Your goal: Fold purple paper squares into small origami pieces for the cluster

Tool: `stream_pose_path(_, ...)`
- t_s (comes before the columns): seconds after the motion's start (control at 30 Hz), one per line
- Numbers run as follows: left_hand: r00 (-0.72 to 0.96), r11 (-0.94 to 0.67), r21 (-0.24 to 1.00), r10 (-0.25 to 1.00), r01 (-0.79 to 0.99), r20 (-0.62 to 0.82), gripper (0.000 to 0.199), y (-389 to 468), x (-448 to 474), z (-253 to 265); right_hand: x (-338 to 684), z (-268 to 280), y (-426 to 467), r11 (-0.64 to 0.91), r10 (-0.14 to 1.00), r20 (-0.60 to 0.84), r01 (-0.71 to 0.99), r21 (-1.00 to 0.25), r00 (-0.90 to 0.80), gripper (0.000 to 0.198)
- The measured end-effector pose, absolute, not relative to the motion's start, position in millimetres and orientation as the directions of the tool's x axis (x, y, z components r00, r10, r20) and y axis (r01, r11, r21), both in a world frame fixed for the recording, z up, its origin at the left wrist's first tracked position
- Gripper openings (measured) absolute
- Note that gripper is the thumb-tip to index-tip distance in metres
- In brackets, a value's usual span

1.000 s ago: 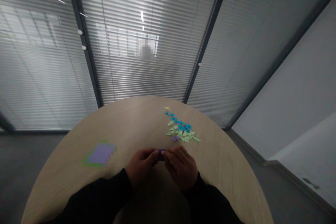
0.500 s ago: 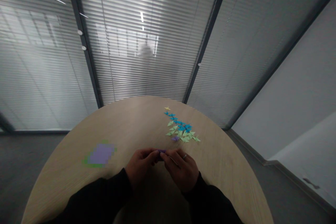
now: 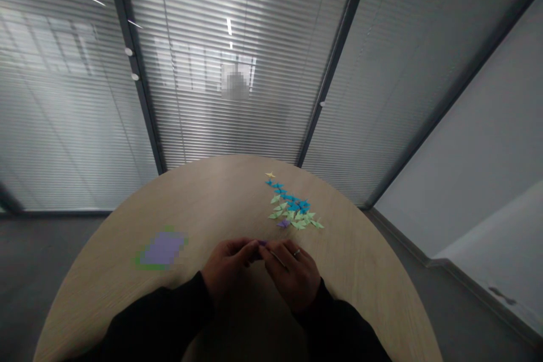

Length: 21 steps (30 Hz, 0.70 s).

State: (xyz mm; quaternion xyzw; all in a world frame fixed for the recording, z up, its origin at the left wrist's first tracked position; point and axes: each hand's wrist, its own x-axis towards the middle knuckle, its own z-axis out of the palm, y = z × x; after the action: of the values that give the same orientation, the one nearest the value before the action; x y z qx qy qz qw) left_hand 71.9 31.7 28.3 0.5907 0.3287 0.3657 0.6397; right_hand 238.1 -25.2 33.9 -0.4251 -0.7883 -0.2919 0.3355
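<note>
A small folded piece of purple paper (image 3: pixel 263 242) is pinched between my two hands, mostly covered by the fingers. My left hand (image 3: pixel 231 263) grips its left side with thumb and fingers pressed together. On its right side, my right hand (image 3: pixel 292 271), which wears a ring, closes over the paper. Just beyond the hands lies a purple folded-paper crane (image 3: pixel 284 224). Around it are several pale green folded cranes (image 3: pixel 299 225), with several blue ones (image 3: pixel 292 203) farther back and one yellow one (image 3: pixel 270 175) at the far end.
The round wooden table (image 3: pixel 203 198) fills the lower view. To the left lies a purple and green paper stack (image 3: pixel 163 249), blurred into blocks. Glass panels with blinds (image 3: pixel 237 124) stand behind the table, and a white wall (image 3: pixel 479 169) is on the right.
The fingers have shifted slightly around the purple paper, and less of it shows now. The right hand's fingers have moved a little. The cranes and the stack stay where they were.
</note>
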Motion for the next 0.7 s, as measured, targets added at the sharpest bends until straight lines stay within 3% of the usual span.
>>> stream_pose_path(0.1,0.476,0.029,0.996,0.879,-0.086,0.016,0.043,32.4,71.3,26.7,238.3,33.3,-24.7,0.499,0.497,0.796,0.864,0.066,-0.347,0.019)
stream_pose_path(0.2,0.451,-0.016,0.999,0.892,-0.046,0.035,0.043,31.2,70.1,27.1,238.0,32.4,-23.7,0.540,0.575,0.806,0.805,-0.244,-0.142,0.012)
stream_pose_path(0.3,0.452,-0.080,0.996,0.891,0.047,0.050,0.045,28.7,69.2,28.9,237.5,30.0,-22.5,0.421,0.770,0.625,0.634,-0.649,0.128,0.013)
stream_pose_path(0.37,0.453,-0.110,0.990,0.890,0.086,0.060,0.044,27.1,69.1,30.1,237.2,28.3,-21.8,0.298,0.876,0.444,0.513,-0.805,0.189,0.022)
stream_pose_path(0.5,0.460,-0.146,0.985,0.884,0.093,0.087,0.042,25.1,69.9,32.3,237.3,27.5,-21.4,0.165,0.954,0.245,0.379,-0.911,0.175,0.027)
stream_pose_path(0.7,0.490,-0.064,0.997,0.871,0.047,0.033,0.044,24.8,70.2,35.7,239.8,29.0,-19.6,0.066,0.982,0.098,0.193,-0.979,0.161,0.030)
